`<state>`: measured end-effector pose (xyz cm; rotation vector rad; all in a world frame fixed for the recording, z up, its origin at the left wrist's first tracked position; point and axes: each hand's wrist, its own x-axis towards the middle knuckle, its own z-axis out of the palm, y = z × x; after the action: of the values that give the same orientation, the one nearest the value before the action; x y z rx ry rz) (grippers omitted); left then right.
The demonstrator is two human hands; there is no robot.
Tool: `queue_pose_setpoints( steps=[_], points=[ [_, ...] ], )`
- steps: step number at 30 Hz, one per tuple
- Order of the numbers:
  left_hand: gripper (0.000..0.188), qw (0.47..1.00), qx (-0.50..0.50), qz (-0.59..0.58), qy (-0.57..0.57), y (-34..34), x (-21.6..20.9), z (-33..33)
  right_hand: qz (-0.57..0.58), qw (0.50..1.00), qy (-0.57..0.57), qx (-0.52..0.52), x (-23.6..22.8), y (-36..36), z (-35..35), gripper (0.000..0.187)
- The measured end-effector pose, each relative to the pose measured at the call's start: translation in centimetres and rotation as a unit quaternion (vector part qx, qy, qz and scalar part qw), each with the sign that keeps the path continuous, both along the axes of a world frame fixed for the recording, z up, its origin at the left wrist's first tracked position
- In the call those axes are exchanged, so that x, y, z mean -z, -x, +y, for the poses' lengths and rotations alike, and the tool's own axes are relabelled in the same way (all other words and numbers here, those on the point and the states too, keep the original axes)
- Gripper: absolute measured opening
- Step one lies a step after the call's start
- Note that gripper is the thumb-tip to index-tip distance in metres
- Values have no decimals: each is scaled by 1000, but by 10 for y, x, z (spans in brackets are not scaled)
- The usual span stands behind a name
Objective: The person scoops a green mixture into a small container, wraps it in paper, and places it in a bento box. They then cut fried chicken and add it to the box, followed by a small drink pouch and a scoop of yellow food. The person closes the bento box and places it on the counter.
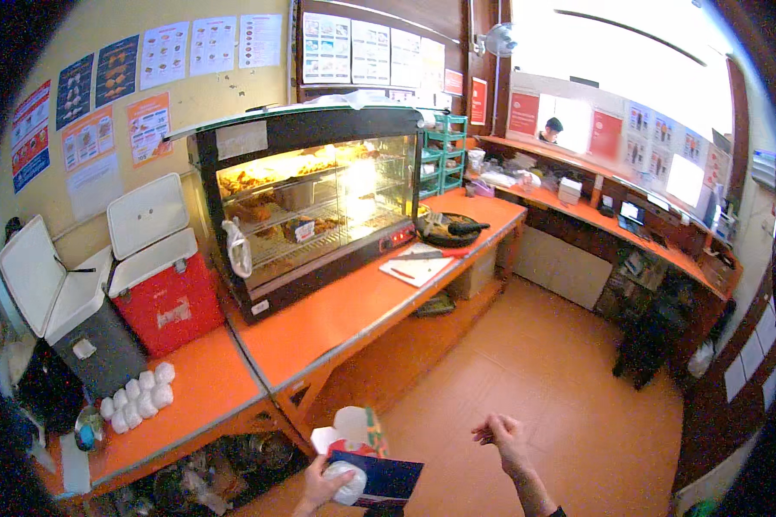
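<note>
My left hand [319, 488] is at the bottom, its fingers closed round a white-wrapped round bundle [350, 484]. It also grips a dark blue flat piece [393, 479], seemingly card, and an open printed food carton [353, 426] with white flaps. Whether the blue piece is part of the carton I cannot tell. Out over the floor, my right hand [502, 435] has its fingers curled in, with nothing visible in them. On the orange counter at the left sits a cluster of similar white-wrapped bundles [138, 398].
A lit glass food warmer [319, 207] stands on the orange counter [319, 326]. To its left are a red cooler [168, 302] and a grey cooler [103, 345], lids raised. A white cutting board [418, 265] and black pan [444, 231] lie beyond. Behind the far counter is a person [550, 131].
</note>
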<state>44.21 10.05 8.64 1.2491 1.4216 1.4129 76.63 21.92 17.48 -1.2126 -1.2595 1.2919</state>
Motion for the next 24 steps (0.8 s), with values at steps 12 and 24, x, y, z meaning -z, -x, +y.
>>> queue_pose_setpoints(
  steps=[12,24],
  points=[
    [44,978,-176,-74,-89,-45,-57,370,-148,930,-59,-332,-10,48,428,32],
    [68,857,-475,-187,-79,-96,-23,621,2,885,-461,-57,-299,118,949,33]
  ],
)
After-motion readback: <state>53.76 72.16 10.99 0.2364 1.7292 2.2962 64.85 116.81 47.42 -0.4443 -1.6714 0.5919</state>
